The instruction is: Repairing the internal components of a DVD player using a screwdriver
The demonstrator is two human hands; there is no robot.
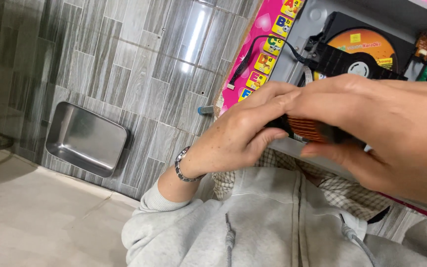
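Both hands hold one small dark part with orange copper-coloured windings (306, 129), close to the camera. My left hand (238, 133) grips its left end with thumb and fingers; a metal bracelet sits on that wrist. My right hand (381, 133) covers its top and right side, thumb underneath. Most of the part is hidden by the fingers. Behind the hands lies an opened grey disc player (317, 20) with an orange disc (366, 44) in a black tray.
A pink alphabet board (260, 54) lies beside the player, with a black cable (248, 54) across it. A steel tray (85, 138) sits on the grey wood-pattern tiles. My grey hooded sweatshirt (273, 222) fills the lower frame.
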